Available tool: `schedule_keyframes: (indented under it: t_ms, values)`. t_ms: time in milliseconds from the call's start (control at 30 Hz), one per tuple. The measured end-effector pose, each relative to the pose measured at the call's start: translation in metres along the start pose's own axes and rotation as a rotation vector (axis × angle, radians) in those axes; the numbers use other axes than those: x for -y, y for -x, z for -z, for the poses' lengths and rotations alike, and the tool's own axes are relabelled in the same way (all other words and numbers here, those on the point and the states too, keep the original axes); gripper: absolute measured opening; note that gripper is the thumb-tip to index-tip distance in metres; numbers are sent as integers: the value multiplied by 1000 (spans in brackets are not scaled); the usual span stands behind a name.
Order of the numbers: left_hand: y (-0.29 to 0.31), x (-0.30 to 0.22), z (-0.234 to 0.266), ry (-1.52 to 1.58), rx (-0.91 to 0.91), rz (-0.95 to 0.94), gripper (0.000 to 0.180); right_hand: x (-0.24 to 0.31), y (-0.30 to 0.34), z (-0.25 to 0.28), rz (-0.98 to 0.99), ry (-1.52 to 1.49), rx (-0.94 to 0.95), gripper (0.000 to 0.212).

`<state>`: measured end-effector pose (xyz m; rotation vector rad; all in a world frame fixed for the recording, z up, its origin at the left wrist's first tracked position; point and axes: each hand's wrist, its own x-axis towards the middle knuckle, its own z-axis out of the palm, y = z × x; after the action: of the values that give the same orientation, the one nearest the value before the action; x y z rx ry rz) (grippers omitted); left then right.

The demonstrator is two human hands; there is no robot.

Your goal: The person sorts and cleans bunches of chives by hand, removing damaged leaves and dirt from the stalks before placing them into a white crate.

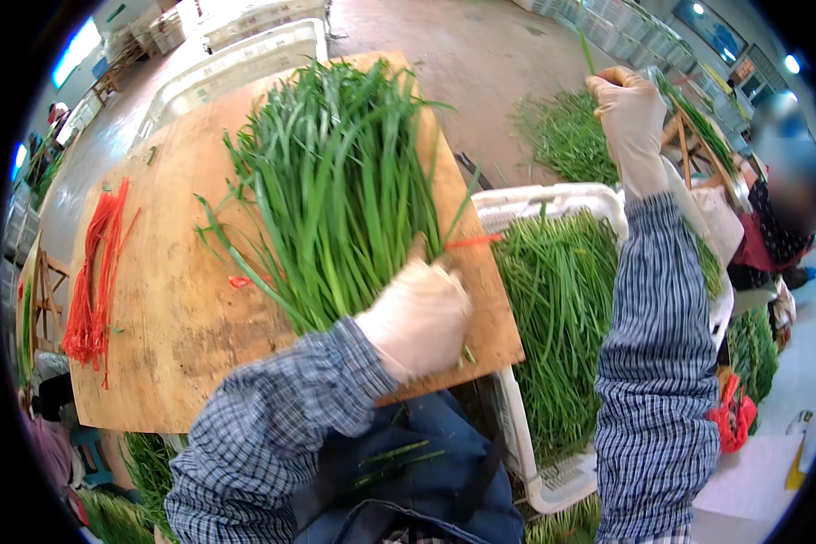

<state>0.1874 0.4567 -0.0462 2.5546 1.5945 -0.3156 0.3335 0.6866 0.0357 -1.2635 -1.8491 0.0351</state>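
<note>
A thick bunch of garlic chives (331,181) lies on the wooden board (172,308), leaves fanned toward the far edge. My left hand (417,317), in a pale glove, is closed on the stem end of the bunch at the board's near right corner. Red tie string (471,241) sticks out beside that hand, and another bit shows left of the stems. My right hand (630,118), gloved too, is raised at the far right, with fingertips pinched on a single green chive leaf (586,53) that points up.
Red strings (98,281) lie bundled on the board's left side. Right of the board stands a white crate (539,485) full of chives (558,326). More greens (567,136) are heaped on the floor beyond it. A person (775,208) sits at the far right; stacked crates (607,32) line the back.
</note>
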Motion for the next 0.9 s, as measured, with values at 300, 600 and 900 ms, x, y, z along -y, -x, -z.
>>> schedule_keyframes:
  t_ms: [300,600,900]
  values:
    - [96,-36,26,1288,-775,254,39,107,237,74,689,-120,197,12]
    - [488,13,-127,-21,-878,770,28,25,275,74,-112,-778,388,16]
    - [410,-58,-139,739,-483,1557,27,-162,228,-45,-219,-30,264,37]
